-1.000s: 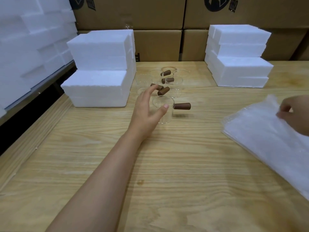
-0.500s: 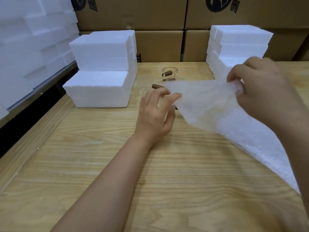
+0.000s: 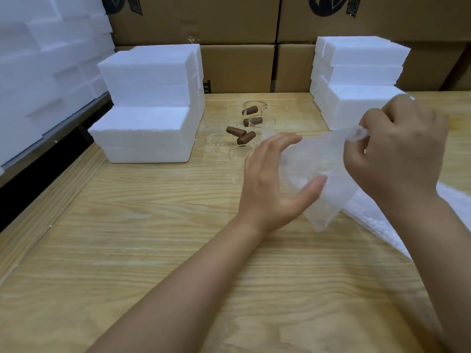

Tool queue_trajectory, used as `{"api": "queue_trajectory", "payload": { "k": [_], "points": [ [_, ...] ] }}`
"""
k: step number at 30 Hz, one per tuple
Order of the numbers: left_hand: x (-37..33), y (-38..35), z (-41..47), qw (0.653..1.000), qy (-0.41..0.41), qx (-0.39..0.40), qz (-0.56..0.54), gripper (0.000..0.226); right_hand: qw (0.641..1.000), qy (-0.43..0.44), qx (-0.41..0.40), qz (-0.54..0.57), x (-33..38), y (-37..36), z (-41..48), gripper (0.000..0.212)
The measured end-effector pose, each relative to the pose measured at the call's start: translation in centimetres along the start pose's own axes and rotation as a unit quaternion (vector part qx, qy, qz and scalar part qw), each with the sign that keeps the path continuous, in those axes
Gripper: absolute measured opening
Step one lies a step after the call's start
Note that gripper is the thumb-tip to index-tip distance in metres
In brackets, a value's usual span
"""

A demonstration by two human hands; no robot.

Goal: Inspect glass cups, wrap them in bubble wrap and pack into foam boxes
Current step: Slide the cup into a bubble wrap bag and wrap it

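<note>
Many white foam blocks (image 3: 38,72) are banked up far out to the left of the left hand (image 3: 272,179); nearer in, still to that hand's left and beyond it, a stepped stack of foam boxes (image 3: 147,110) sits on the wooden table (image 3: 127,250); just past the left fingertips stands a cluster of clear glass cups (image 3: 262,121) with stubby brown handles (image 3: 235,131), and the nearest cup is partly hidden behind the hand.

The left hand is spread wide, fingers arched and apart, thumb laid against the face of a bubble wrap sheet (image 3: 318,159); whether the fingers also touch the sheet on its far side cannot be told through the cloudy plastic; the hand closes on nothing.

The sheet hangs between the two hands, lifted off the table, its lower corner drooping below the left thumb; the right hand (image 3: 397,149) pinches its upper corner between thumb and curled fingers, so the hands are near each other yet apart, joined only by the sheet.

Under and beyond the right wrist lies a pile of bubble wrap (image 3: 456,202), running off to the right; behind the right hand rises a second stack of foam boxes (image 3: 356,80); brown cardboard cartons (image 3: 237,21) wall the far edge of the table beyond both hands.
</note>
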State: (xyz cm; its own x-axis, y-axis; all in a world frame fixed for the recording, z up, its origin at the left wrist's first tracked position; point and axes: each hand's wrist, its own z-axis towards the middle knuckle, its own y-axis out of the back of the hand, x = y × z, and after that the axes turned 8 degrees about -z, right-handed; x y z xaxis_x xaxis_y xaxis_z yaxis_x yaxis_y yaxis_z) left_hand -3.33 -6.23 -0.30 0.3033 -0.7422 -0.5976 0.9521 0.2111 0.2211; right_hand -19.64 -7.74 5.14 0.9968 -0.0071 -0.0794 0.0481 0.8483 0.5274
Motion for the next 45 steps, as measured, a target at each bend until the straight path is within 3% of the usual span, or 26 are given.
{"api": "queue_trajectory", "payload": {
  "k": [5, 10, 12, 14, 15, 19, 22, 24, 30, 32, 36, 39, 43, 45],
  "points": [
    [0.7, -0.4, 0.1, 0.999, 0.035, -0.036, -0.011, 0.019, 1.000, -0.004, -0.013, 0.014, -0.3, -0.3, 0.0, 0.017],
    [1.1, -0.7, 0.0, 0.996, 0.060, -0.053, 0.030, 0.006, 0.991, -0.020, 0.094, 0.092, 0.1, -1.2, -0.6, 0.034],
    [1.4, -0.7, 0.0, 0.997, 0.055, -0.047, 0.040, 0.006, 0.953, -0.081, 0.127, 0.261, 0.6, -0.5, 0.2, 0.033],
    [1.6, -0.7, -0.1, 0.997, 0.046, -0.033, 0.049, 0.008, 0.875, -0.142, 0.155, 0.437, 1.5, 0.4, 1.8, 0.030],
    [1.8, -0.7, -0.2, 0.997, 0.041, -0.024, 0.054, 0.009, 0.852, -0.138, 0.180, 0.473, 1.9, 0.7, 2.6, 0.029],
    [2.1, -0.8, -0.4, 0.998, 0.034, 0.010, 0.060, 0.009, 0.841, 0.070, 0.416, 0.338, 3.8, -0.8, 6.0, 0.012],
    [2.4, -0.8, -0.4, 0.997, 0.039, 0.018, 0.067, 0.008, 0.777, 0.169, 0.572, 0.202, 5.2, -3.2, 6.7, 0.029],
    [2.5, -0.8, -0.4, 0.997, 0.050, 0.017, 0.063, 0.008, 0.748, 0.187, 0.613, 0.173, 5.9, -4.5, 6.4, 0.034],
    [2.5, -0.6, -0.4, 0.996, 0.062, 0.018, 0.068, 0.008, 0.759, 0.196, 0.573, 0.238, 5.8, -6.8, 5.3, 0.012],
    [2.4, -0.6, -0.3, 0.996, 0.065, 0.006, 0.066, 0.003, 0.766, 0.190, 0.552, 0.269, 5.2, -6.5, 5.5, 0.015],
    [2.2, -0.2, -0.1, 0.994, 0.069, -0.021, 0.081, 0.008, 0.776, 0.112, 0.495, 0.375, 3.7, -4.4, 6.6, 0.011],
    [2.4, 0.5, 0.3, 0.989, 0.096, -0.045, 0.103, 0.006, 0.750, 0.044, 0.441, 0.490, 2.7, -1.4, 7.3, 0.021],
    [3.1, 1.4, 1.1, 0.976, 0.164, -0.071, 0.127, 0.021, 0.714, 0.053, 0.419, 0.558, 1.7, 1.7, 6.7, 0.016],
    [3.4, 1.7, 1.3, 0.974, 0.190, -0.082, 0.094, 0.018, 0.705, 0.066, 0.436, 0.555, 1.5, 2.0, 6.0, 0.015]
  ]
}}
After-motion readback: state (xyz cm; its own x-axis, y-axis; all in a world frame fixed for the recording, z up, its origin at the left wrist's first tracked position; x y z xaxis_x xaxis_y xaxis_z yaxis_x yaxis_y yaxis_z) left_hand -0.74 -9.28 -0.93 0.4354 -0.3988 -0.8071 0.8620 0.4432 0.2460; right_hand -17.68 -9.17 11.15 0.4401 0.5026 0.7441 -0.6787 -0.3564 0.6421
